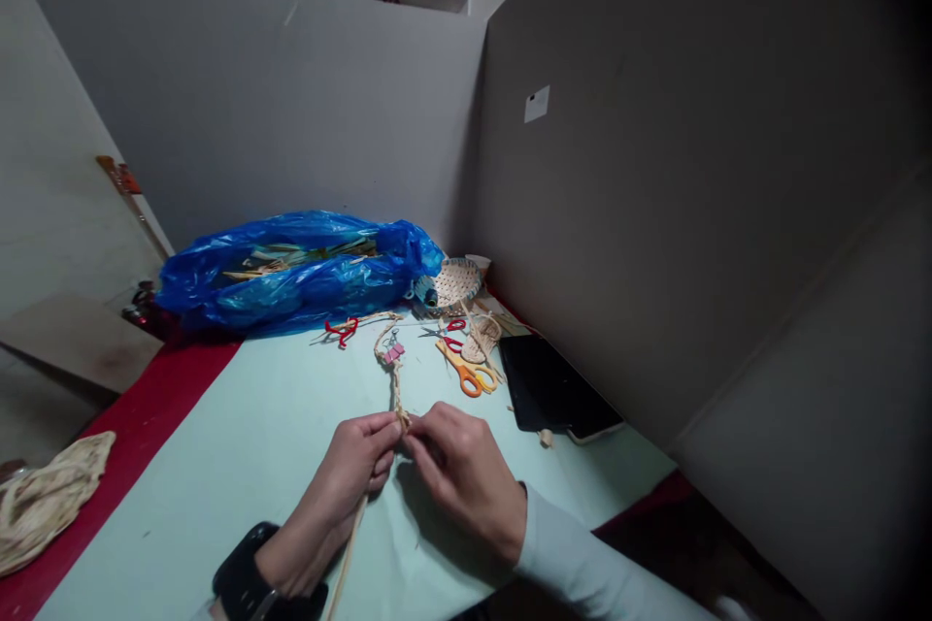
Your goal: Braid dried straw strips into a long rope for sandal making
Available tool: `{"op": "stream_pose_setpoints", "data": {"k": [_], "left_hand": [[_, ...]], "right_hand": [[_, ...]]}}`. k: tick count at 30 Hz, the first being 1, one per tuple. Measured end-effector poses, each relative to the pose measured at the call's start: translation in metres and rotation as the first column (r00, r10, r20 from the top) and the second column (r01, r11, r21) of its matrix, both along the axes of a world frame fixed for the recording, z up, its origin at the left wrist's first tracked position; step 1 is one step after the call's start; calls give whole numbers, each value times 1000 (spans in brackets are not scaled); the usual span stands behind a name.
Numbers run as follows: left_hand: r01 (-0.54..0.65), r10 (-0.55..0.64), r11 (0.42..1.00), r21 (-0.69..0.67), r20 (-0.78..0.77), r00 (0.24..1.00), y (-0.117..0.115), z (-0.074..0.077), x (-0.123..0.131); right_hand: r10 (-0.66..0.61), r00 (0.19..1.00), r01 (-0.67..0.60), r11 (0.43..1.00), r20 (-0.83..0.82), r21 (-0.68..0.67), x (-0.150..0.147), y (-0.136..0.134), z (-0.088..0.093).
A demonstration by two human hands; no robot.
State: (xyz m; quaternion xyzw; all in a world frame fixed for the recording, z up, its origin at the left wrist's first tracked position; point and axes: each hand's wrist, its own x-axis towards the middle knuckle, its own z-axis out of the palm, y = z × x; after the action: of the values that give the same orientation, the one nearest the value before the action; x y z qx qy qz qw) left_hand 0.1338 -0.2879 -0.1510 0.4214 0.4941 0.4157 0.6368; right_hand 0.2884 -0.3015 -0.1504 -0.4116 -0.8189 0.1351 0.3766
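Head view, centre to lower centre of the frame: a braided straw cord point(397, 393) lies on the pale green table cover point(240, 456), its near end caught up at the fingertips, and the relation that seems to matter most is how that end sits between the two hands. Its long axis runs almost straight up the picture from the fingers, leaning slightly left, to a pink binder clip point(394, 353), beyond which a thinner part curls toward the middle of the frame. The left hand point(356, 461) meets the near end from the left, thumb and forefinger pinched narrow on it, the other fingers curled under. The right hand point(462, 475) comes in from the right, its thumb and forefinger tips drawn close together against the same end; whether they grip a strand there I cannot tell. Neither hand is clearly nearer, since both reach the cord at one spot. A long loose strand point(348, 553) shows below the left hand and slants down to the bottom edge, left of centre. Orange-handled scissors point(468, 376) lie above the right hand, apart from it, with a dark tablet point(535, 388) farther right.
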Motion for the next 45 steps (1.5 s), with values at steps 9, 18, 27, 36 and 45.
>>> {"op": "stream_pose_setpoints", "data": {"k": [9,18,27,36,45], "left_hand": [[70,-60,997,-40,211,976,-5,4,-5],[146,-147,989,17,136,980,-4,10,-4],[90,-69,984,151,-142,987,-9,6,-2],[37,71,968,248,-415,907,-20,13,-4],[107,152,937,333,-662,734,-31,32,-5]], "right_hand": [[107,988,-107,994,110,-9,3,-10,8],[141,853,-505,469,-503,-725,1,43,14],[44,935,-280,699,-352,-658,2,44,0],[-98,854,-297,715,-511,-633,-7,33,-4],[-82,899,-210,783,-431,-586,-10,37,-18]]}}
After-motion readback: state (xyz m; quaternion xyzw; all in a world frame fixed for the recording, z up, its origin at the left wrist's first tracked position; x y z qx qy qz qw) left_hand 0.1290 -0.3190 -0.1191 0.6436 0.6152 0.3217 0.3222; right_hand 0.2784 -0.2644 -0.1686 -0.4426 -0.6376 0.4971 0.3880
